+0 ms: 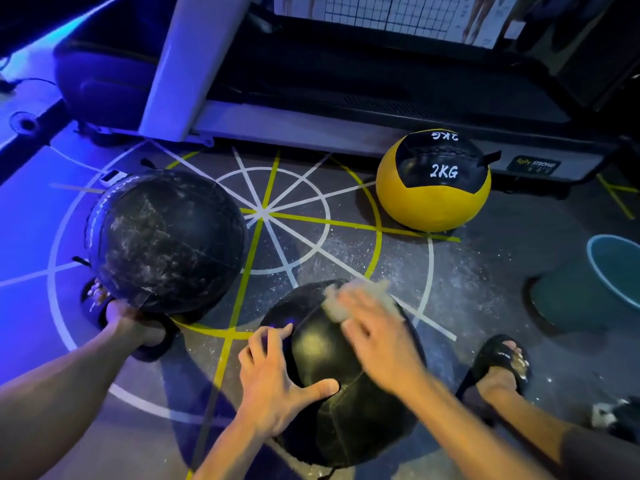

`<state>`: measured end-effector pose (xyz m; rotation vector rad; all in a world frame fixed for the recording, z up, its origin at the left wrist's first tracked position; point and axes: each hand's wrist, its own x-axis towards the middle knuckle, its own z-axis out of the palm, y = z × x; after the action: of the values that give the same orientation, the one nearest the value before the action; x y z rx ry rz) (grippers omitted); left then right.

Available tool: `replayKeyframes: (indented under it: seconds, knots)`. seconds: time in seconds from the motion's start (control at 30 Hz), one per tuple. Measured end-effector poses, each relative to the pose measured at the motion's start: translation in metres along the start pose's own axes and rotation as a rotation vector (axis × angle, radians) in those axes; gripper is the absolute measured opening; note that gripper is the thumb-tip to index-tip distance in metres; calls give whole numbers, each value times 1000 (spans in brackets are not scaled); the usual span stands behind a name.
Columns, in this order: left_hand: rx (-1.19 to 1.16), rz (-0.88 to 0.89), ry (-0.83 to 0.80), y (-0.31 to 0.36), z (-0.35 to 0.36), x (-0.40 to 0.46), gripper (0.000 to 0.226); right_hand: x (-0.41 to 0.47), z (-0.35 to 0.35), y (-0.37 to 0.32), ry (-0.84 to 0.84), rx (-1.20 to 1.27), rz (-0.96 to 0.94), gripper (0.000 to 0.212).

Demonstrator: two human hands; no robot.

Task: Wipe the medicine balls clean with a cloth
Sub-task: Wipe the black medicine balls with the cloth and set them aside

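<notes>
On the floor just in front of the person sits a black medicine ball (pixel 346 372), their left hand (pixel 277 382) spread flat against its near side while the right hand (pixel 377 334) presses a pale cloth (pixel 349 299) onto its top, with a dusty black ball (pixel 166 240) to its left and a yellow 2KG ball (pixel 433 188) beyond it.

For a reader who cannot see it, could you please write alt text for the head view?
A person's right hand rubs a cloth over a black medicine ball on the floor while the left hand steadies it. A dusty black ball and a yellow 2KG ball sit beyond.
</notes>
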<state>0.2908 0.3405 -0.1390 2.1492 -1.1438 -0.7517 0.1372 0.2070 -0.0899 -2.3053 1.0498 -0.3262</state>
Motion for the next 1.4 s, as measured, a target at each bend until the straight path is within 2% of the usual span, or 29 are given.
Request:
replayKeyframes:
  seconds: [0.07, 0.1, 0.13, 0.23, 0.27, 0.33, 0.43, 0.47, 0.5, 0.57, 0.67, 0.73, 0.83, 0.9, 0.93, 0.97, 1.0, 1.03, 1.1, 1.13, 1.17, 1.23, 1.4]
  knots:
    - [36, 18, 10, -2, 2, 0, 130, -9, 9, -12, -151, -78, -262, 49]
    - [39, 19, 8, -4, 3, 0, 129, -4, 5, -8, -151, -73, -253, 47]
    - [29, 20, 2, -4, 3, 0, 129, 5, -3, 0, -102, -28, -144, 43]
    - [-16, 21, -37, 2, 1, -1, 132, 43, -26, 28, 61, 93, 344, 29]
    - [-21, 22, -48, 4, 2, -1, 133, 48, -27, 29, 70, 66, 412, 29]
    - [-28, 19, -37, 4, 4, -1, 134, 45, -17, 15, 12, 41, 304, 32]
    - [18, 17, -21, 0, 5, -1, 136, 16, 0, -22, -159, -18, -151, 38]
    - [28, 20, -19, -1, 5, -2, 135, 13, 1, -19, -213, -45, -229, 41]
    - [29, 26, -17, -1, 4, -3, 134, 16, -3, -9, -198, -38, -231, 42]
    - [-2, 35, -18, 0, 4, -4, 129, 27, -14, 26, -69, 81, -7, 36]
    - [-3, 41, -56, 2, 4, -6, 127, 35, -26, 87, 78, 227, 552, 27]
    - [-4, 54, -76, 2, 2, -6, 124, 23, -23, 108, 134, 340, 734, 29]
    - [-82, 96, -117, -8, -6, 4, 100, 2, -15, 121, 224, 466, 782, 24]
    - [-220, 144, -74, -21, -9, 11, 70, -10, -15, 121, 273, 529, 803, 23]
    - [-278, 132, -28, -25, -11, 13, 61, -17, -14, 123, 301, 539, 820, 23]
    - [-312, 91, 8, -30, -13, 13, 63, -23, -11, 128, 320, 532, 844, 24]
    - [-319, 14, 25, -31, -15, 12, 75, -32, -8, 133, 325, 540, 881, 28]
    - [-332, -110, 10, -29, -18, 10, 98, -40, -4, 138, 325, 573, 929, 30]
    - [-529, -393, -141, -24, -21, 2, 144, -56, 4, 143, 338, 633, 1030, 28]
    - [-661, -479, -237, -18, -22, -3, 148, -62, 7, 142, 349, 643, 1058, 27]
    - [-757, -521, -305, -12, -24, -8, 141, -67, 9, 141, 366, 640, 1069, 27]
    - [-807, -494, -319, -13, -25, -9, 126, -73, 12, 137, 400, 639, 1069, 26]
    - [-956, -401, -336, -21, -28, -3, 114, -76, 16, 124, 497, 808, 1122, 19]
